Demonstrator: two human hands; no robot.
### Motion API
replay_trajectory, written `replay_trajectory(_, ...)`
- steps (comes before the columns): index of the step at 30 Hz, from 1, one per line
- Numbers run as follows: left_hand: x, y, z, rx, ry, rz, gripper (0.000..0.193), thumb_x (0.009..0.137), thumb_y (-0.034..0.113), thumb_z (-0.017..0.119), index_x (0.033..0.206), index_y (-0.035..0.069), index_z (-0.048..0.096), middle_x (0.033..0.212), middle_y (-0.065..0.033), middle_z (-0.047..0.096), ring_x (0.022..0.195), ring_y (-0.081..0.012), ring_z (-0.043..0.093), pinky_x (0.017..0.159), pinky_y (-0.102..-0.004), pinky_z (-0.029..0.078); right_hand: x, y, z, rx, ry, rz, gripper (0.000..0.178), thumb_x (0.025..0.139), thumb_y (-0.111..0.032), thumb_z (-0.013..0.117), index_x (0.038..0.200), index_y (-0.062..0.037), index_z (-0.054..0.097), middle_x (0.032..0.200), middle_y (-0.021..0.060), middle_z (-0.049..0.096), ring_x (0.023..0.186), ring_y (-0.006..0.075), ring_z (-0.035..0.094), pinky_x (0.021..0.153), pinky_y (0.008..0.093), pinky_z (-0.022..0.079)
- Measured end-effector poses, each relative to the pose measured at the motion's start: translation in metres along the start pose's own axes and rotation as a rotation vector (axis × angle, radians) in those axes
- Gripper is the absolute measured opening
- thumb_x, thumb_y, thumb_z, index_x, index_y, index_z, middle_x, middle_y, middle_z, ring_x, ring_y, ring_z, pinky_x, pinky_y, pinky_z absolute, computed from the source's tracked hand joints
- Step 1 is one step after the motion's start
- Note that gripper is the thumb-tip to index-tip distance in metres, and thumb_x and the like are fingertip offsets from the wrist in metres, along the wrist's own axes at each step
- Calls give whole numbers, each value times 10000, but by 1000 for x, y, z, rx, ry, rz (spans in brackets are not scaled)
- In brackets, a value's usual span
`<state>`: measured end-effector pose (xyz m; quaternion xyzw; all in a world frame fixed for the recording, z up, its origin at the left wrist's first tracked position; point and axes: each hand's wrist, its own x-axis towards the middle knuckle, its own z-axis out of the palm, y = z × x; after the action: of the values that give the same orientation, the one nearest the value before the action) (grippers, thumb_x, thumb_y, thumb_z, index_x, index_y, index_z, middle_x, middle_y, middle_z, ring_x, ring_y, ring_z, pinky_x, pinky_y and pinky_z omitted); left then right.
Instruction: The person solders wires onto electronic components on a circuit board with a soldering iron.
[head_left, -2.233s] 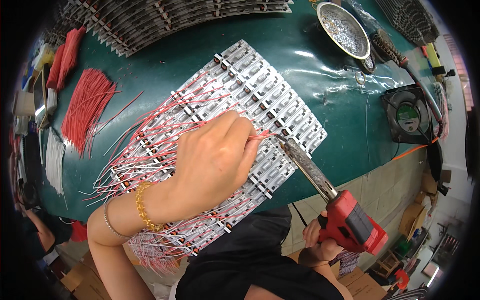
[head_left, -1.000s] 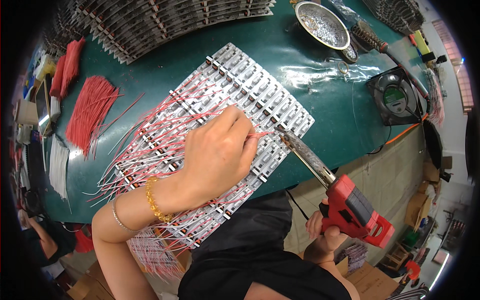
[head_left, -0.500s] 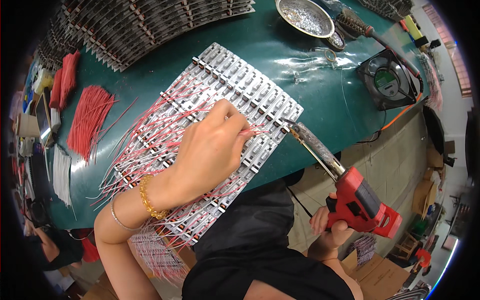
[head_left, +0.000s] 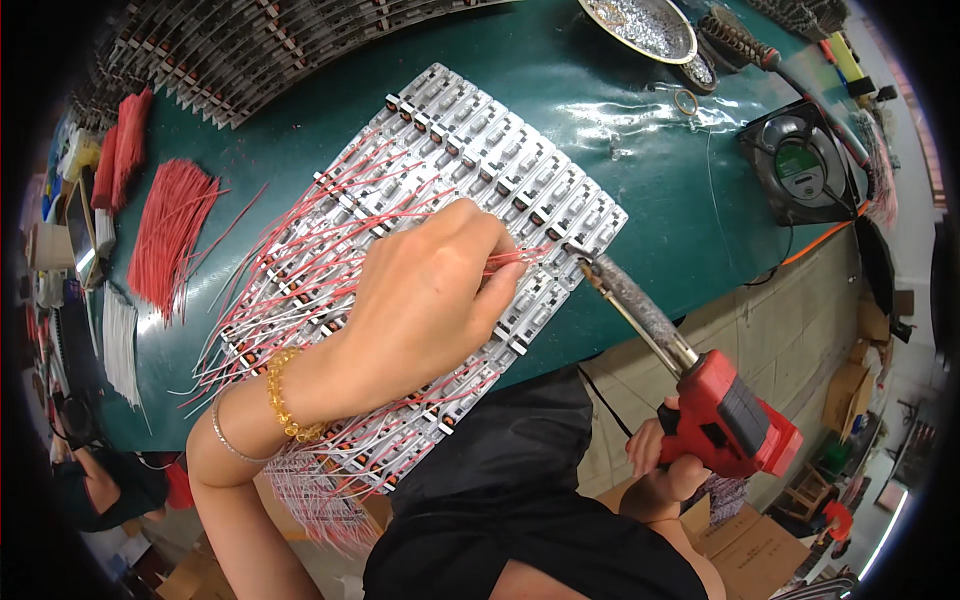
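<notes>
My left hand (head_left: 430,295) is closed in a pinch on thin red wires (head_left: 528,254), whose ends touch or hover just above a panel of white-and-grey switch-like parts (head_left: 500,150) set in rows. On the right, my right hand (head_left: 665,475) is wrapped round the handle of a red and black soldering gun (head_left: 722,415). The gun's metal tip points up and left, at the panel's right side close to the wire ends; whether it touches them I cannot tell. Many red and white wires (head_left: 300,270) trail left from the panel, partly under my left hand.
Bundles of red wires (head_left: 175,240) and white wires (head_left: 119,345) lie on the green table (head_left: 640,195) at left. Stacked panels (head_left: 250,50) stand at the back. A metal bowl (head_left: 640,28) and a black fan (head_left: 800,165) are at right. A person's arm (head_left: 95,485) shows at lower left.
My left hand and its wires have shifted slightly right and closer to the soldering gun's tip. The whole view has shifted a little; both hands keep their hold.
</notes>
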<state>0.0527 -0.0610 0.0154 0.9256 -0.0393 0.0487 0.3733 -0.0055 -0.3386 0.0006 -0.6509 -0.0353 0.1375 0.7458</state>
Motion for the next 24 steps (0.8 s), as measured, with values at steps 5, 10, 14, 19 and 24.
replay_trajectory(5, 0, 5, 4, 19, 19, -35, 88, 744, 45, 650, 752, 2, 574, 728, -94, 568, 611, -213, 600, 542, -291, 472, -5, 7, -8, -80, -55, 25, 780, 736, -583, 624, 1144, 53, 431, 454, -2, 439, 385, 140, 467, 433, 269, 409)
replay_trajectory(10, -3, 3, 4, 32, 27, -37, 87, 737, 43, 649, 752, 1, 575, 731, -91, 567, 614, -211, 602, 536, -289, 469, -27, 44, -51, -321, -56, 6, 744, 719, -571, 645, 1084, 48, 451, 455, 1, 447, 382, 136, 458, 420, 262, 394)
replay_trajectory(14, 1, 3, 5, 25, 14, -21, 83, 735, 39, 647, 753, 1, 575, 733, -92, 567, 616, -210, 600, 536, -289, 468, -25, 32, -37, -276, 29, -78, 758, 724, -562, 650, 1102, 61, 443, 453, -2, 440, 377, 124, 448, 414, 249, 384)
replay_trajectory(19, -2, 3, 5, 52, 38, -17, 83, 741, 52, 640, 739, 1, 575, 720, -94, 566, 610, -219, 593, 536, -302, 461, -9, 15, -11, -98, -27, -24, 800, 741, -559, 639, 1169, 78, 414, 449, -7, 428, 374, 117, 446, 412, 242, 382)
replay_trajectory(24, -1, 4, 7, 44, 32, -22, 93, 745, 61, 644, 739, 0, 573, 715, -97, 565, 617, -226, 590, 546, -306, 460, -11, 15, -11, -105, -26, -25, 804, 758, -548, 631, 1190, 88, 398, 448, -6, 423, 368, 120, 441, 406, 237, 379)
